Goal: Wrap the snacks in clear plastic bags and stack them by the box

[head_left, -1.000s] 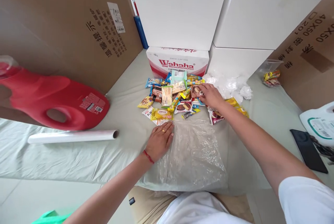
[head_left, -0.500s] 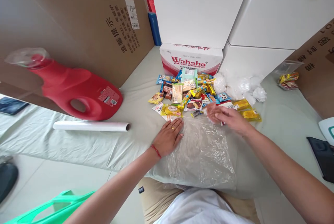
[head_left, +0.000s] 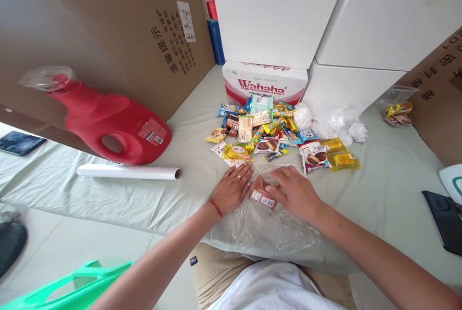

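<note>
My left hand (head_left: 233, 188) lies flat, fingers stretched out, on the left edge of a clear plastic bag (head_left: 279, 226) spread on the pale green cloth. My right hand (head_left: 294, 193) rests on the bag and holds a small brown snack packet (head_left: 263, 193) down on the plastic, its barcode side up, just right of my left fingertips. Behind both hands lies a pile of several wrapped snacks (head_left: 265, 129), with a red-and-white packet (head_left: 313, 155) and yellow packets (head_left: 341, 156) at its right end.
A red jug (head_left: 108, 124) lies on its side at the left, a white roll (head_left: 128, 172) in front of it. Cardboard boxes, white boxes and a Wahaha carton (head_left: 265, 84) stand behind. Crumpled white plastic (head_left: 334, 120), a black phone (head_left: 445, 218), a green basket (head_left: 68, 288) below.
My right hand took a brown packet from the pile and brought it back toward me onto the plastic bag. My left hand stayed flat on the bag's edge.
</note>
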### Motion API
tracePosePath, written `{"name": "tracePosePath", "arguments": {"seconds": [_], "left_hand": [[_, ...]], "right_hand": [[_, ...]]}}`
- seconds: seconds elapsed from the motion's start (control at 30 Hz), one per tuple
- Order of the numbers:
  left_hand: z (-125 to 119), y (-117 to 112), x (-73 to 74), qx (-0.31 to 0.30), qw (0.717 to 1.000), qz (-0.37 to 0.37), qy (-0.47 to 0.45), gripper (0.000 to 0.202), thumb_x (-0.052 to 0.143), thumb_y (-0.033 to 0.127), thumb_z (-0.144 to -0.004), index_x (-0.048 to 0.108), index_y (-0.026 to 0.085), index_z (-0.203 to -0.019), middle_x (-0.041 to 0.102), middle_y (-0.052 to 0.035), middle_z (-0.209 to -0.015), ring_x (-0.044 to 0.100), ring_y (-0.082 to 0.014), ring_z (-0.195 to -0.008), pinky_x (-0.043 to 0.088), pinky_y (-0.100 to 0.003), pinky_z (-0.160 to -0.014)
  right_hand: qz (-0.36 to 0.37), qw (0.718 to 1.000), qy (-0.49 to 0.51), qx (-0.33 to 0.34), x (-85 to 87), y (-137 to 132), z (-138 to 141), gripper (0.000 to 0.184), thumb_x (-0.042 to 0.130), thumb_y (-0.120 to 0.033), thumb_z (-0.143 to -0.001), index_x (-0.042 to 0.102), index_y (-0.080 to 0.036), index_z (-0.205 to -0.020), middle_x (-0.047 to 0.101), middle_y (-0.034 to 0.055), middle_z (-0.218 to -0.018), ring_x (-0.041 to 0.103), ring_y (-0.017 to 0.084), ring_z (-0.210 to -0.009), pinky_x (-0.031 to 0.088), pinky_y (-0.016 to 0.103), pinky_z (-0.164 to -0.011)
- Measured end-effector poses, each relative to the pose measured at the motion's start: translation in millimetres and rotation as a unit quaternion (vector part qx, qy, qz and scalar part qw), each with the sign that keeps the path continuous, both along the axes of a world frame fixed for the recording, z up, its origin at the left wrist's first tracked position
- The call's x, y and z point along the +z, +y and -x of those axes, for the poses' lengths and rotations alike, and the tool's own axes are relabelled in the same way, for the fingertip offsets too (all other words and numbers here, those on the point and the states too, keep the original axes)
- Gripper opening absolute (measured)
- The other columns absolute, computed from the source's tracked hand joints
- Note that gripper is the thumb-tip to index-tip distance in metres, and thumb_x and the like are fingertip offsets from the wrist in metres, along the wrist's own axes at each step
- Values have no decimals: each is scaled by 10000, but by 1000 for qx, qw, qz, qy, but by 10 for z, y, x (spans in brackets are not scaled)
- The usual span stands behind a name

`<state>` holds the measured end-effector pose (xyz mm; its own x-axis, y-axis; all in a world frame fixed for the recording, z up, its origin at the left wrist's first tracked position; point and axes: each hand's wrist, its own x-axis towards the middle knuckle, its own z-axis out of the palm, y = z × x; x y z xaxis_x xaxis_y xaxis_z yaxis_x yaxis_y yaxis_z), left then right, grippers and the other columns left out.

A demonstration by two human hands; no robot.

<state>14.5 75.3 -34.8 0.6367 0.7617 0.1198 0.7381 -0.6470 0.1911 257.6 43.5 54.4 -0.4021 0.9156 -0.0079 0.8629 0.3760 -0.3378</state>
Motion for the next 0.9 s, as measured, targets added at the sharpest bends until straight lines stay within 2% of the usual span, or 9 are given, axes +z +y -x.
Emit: {"name": "tracePosePath", "arguments": {"seconds": [0.1,0.2,0.33,0.5,0.57,0.67,0.73,0.8,0.9], "left_hand": [[3,-4,14,1,1000,10,2,540,289,344,-1078,360,178,-1587,371,-96,-1652,346,-231,-1534,255,-480,-1267],[5,-13,34,12,1000,22,1,535,275,369,-1083,383,190,-1576,382,-78,-1648,315,-236,-1548,203,-505,-1281],[5,-24,44,21,1000,17,-13,529,286,380,-1079,392,222,-1573,420,-66,-1629,312,-233,-1549,158,-521,-1292],[-1,-25,35,23,999,22,-13,519,294,345,-1073,400,230,-1569,412,-59,-1633,326,-224,-1542,175,-516,-1286],[-3,-24,26,23,999,25,-15,514,288,330,-1073,411,230,-1562,409,-55,-1635,326,-223,-1542,173,-522,-1285],[-3,-20,-2,26,999,17,-18,513,277,333,-1079,406,231,-1565,413,-51,-1633,331,-218,-1539,142,-521,-1292],[-2,-14,-24,26,999,6,-17,519,277,342,-1080,388,232,-1575,419,-48,-1630,344,-217,-1533,130,-511,-1296],[-2,-8,-41,23,1000,0,-13,526,275,349,-1080,372,232,-1584,416,-44,-1633,350,-216,-1530,124,-498,-1298],[-5,-3,-49,23,1000,5,-11,530,257,353,-1083,363,230,-1587,397,-35,-1643,341,-211,-1533,110,-487,-1295]], "right_hand": [[0,998,0,62,-227,-157,100,620,704,-441,-904,534,-216,-1456,592,145,-1406,477,365,-1317,469,519,-1046],[19,997,-9,79,-365,-206,111,662,679,-234,-889,472,-199,-1517,618,141,-1348,478,344,-1298,443,529,-1076],[12,996,30,85,-233,-183,-21,622,598,-140,-885,492,-164,-1498,627,149,-1315,494,324,-1262,438,536,-1090],[-81,983,112,118,3,-181,-80,644,541,-150,-917,424,-236,-1544,569,123,-1419,435,303,-1376,376,552,-1174],[-89,982,102,133,-60,-196,-54,646,526,-151,-926,412,-236,-1556,553,120,-1452,398,296,-1428,299,571,-1224],[-35,991,24,126,-254,-209,-30,609,533,-197,-949,441,-217,-1551,492,139,-1543,346,323,-1483,227,625,-1236],[15,992,-11,121,-309,-170,-43,616,574,-294,-960,444,-206,-1556,432,165,-1596,345,355,-1489,262,644,-1207],[31,992,-10,123,-229,-43,-74,578,577,-377,-978,497,-189,-1518,484,181,-1556,447,343,-1421,360,583,-1163],[-14,995,-23,95,65,383,-90,344,467,-323,-1042,701,-175,-1244,732,131,-1175,662,260,-1083,519,401,-960]]}}
